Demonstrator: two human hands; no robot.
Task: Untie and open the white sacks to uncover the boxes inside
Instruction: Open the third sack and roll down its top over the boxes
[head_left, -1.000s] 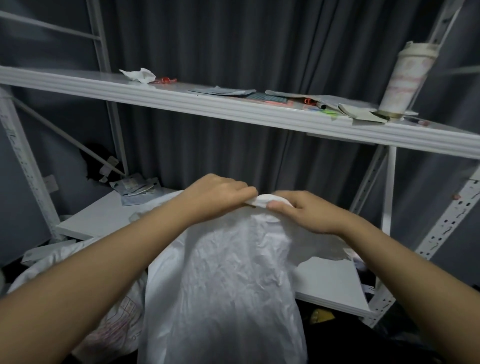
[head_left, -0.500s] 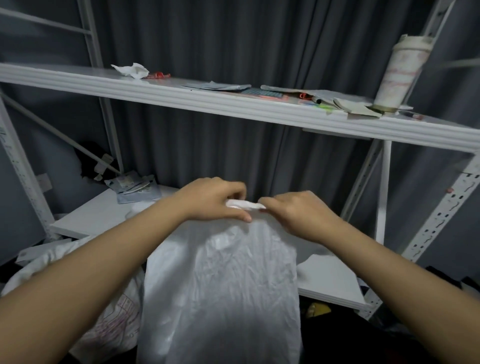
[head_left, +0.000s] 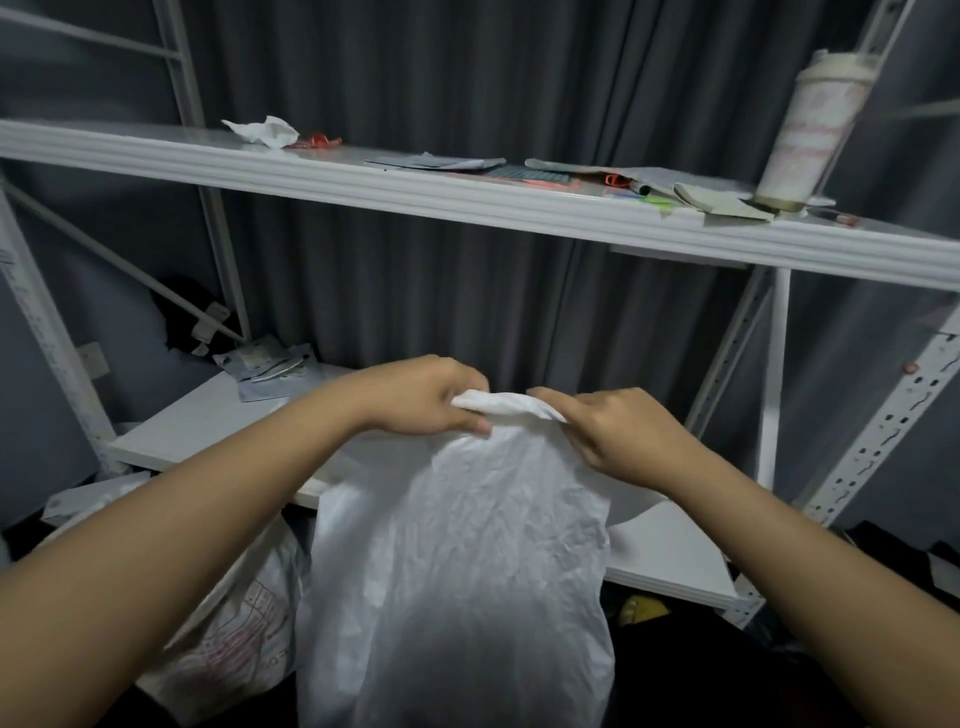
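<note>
Before a white metal shelf rack (head_left: 467, 208), upright crinkled white sack (head_left: 457, 571), left hand (head_left: 421, 397) and right hand (head_left: 618, 431) each pinching its bunched top (head_left: 506, 405), printed sack (head_left: 234, 639) beside it at left

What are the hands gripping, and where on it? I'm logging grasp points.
Both the left hand and right hand pinch the white sack at its bunched top end.

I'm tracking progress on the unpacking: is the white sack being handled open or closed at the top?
Closed. The white sack has its top bunched into a twist, pinched by the left hand and right hand; no box shows.
</note>
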